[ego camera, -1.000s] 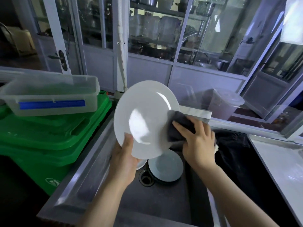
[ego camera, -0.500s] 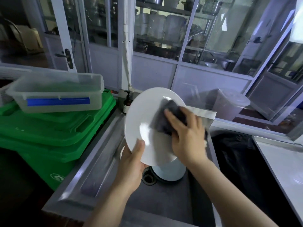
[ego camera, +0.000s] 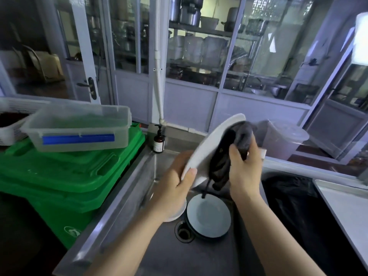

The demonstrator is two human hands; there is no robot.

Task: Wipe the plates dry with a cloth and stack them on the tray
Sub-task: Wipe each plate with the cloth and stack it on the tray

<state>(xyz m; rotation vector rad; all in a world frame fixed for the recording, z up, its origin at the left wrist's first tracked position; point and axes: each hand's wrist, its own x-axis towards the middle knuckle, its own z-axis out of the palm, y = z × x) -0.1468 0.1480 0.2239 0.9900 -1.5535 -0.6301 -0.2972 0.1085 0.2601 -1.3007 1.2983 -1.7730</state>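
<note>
**A:** Where's the plate right now?

**B:** The white plate (ego camera: 207, 150) is up in the air over the sink (ego camera: 139, 188), tilted almost edge-on to me. My left hand (ego camera: 175, 188) pinches its lower rim, thumb on the near face and the other fingers curled behind. My right hand (ego camera: 244, 166) is clamped on the dark cloth (ego camera: 229, 156), pressing it against the plate's face.

**A:** What worries you?

**B:** I reckon the rim is still wet, and I hold it by 1 edge only. If I push too hard with the cloth, the plate could twist out of that pinch and drop onto the grey plate (ego camera: 209, 216) lying near the drain (ego camera: 184, 233), and chip both. Another white plate (ego camera: 177, 213) sits just beside it, under my left wrist.

**A:** Anything else?

**B:** A tail of the cloth dangles toward the plates below. If it drags through water there, I'd be smearing, not drying. And the tray (ego camera: 346, 206) sits well apart, past the black bag (ego camera: 294, 200) on the right side of the counter, so the carry across is another chance to slip.
</note>
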